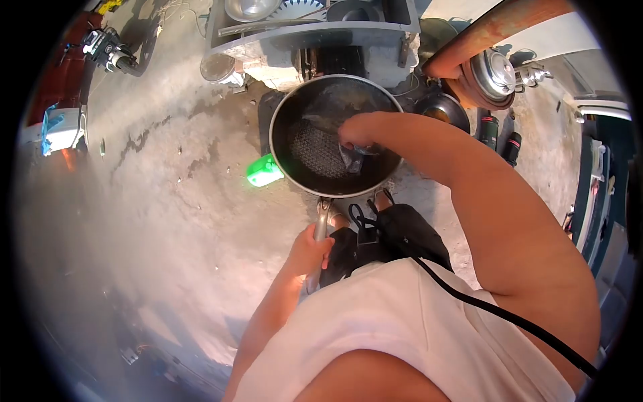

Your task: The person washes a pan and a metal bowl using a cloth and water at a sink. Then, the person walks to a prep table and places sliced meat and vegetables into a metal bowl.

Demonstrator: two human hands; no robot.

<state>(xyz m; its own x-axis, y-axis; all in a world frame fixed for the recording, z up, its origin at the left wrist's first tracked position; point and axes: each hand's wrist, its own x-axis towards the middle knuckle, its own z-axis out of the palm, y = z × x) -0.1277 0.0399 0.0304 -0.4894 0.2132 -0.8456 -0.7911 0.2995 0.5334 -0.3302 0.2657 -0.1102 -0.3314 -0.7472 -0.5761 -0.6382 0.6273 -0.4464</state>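
Note:
A large frying pan with a dark, honeycomb-textured inside is held over the ground in front of me. My left hand is wrapped round its long metal handle. Inside the pan, my right hand is closed on a crumpled greyish cloth, which touches the pan's inner surface; its fingers are partly hidden. Left of the pan rim lies a bright green bottle on the concrete.
Beyond the pan stands a grey sink holding a metal bowl and other dishes. At right are a smaller dark pan, stacked metal pots and dark bottles. A motorbike and a white box are at left.

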